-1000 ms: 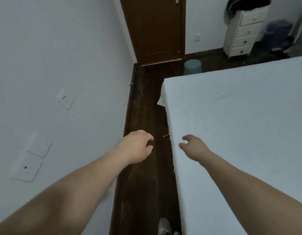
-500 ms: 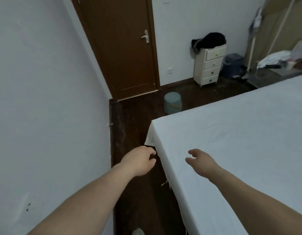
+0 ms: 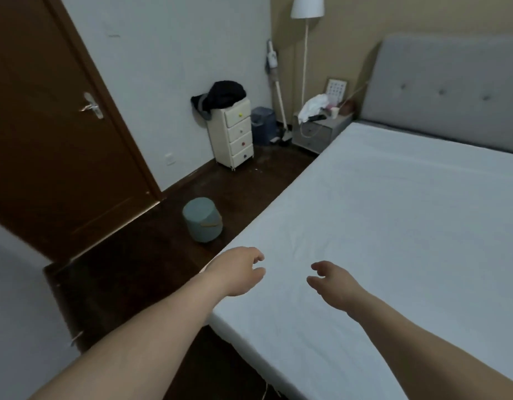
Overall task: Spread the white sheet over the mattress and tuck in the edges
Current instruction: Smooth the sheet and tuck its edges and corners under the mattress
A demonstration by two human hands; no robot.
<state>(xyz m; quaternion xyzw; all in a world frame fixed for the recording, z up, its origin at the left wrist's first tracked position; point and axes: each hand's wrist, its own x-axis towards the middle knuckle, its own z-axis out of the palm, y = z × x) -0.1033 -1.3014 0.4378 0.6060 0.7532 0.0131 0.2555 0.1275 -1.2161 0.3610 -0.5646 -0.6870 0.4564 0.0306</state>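
The white sheet (image 3: 393,226) lies flat over the mattress and reaches up to the grey headboard (image 3: 451,90). It has faint creases near the corner closest to me. My left hand (image 3: 238,272) hovers above that corner with fingers loosely curled and holds nothing. My right hand (image 3: 333,284) is over the sheet a little to the right, fingers relaxed and slightly bent, also holding nothing. Whether either hand touches the sheet I cannot tell.
A round teal stool (image 3: 202,219) stands on the dark floor near the bed corner. A white drawer unit (image 3: 235,134) with dark clothes on top, a brown door (image 3: 47,125), a bedside table (image 3: 321,131) and a floor lamp (image 3: 305,53) line the far walls.
My view has swung right and up, from the gap beside the wall to the bed and headboard. Both hands have moved from the bed's side edge to above its corner.
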